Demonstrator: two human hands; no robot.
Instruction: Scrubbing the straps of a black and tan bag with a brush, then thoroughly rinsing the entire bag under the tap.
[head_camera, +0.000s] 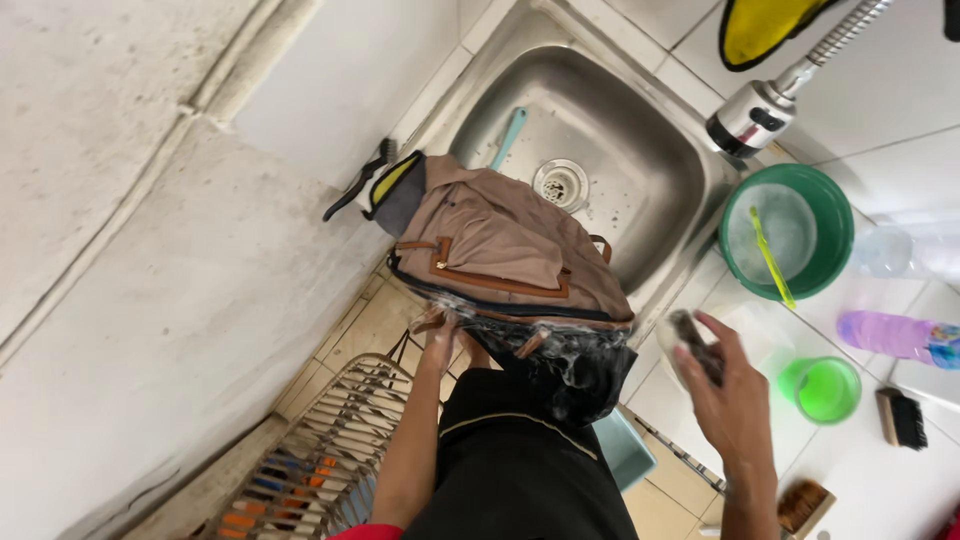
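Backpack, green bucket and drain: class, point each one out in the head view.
backpack (500, 235), head view, on its tan front panel.
green bucket (835, 215), head view, on its right rim.
drain (560, 183), head view, on the metal strainer.

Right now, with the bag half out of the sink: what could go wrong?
1. The soapy backpack overhangs the sink rim, held only by the left hand; it may slide off.
2. Suds could drip onto the floor tiles, making them slippery.
3. The right hand with its sponge might knock the green cup.

Green basin (835, 205); purple bottle (885, 333); black brush (902, 417)
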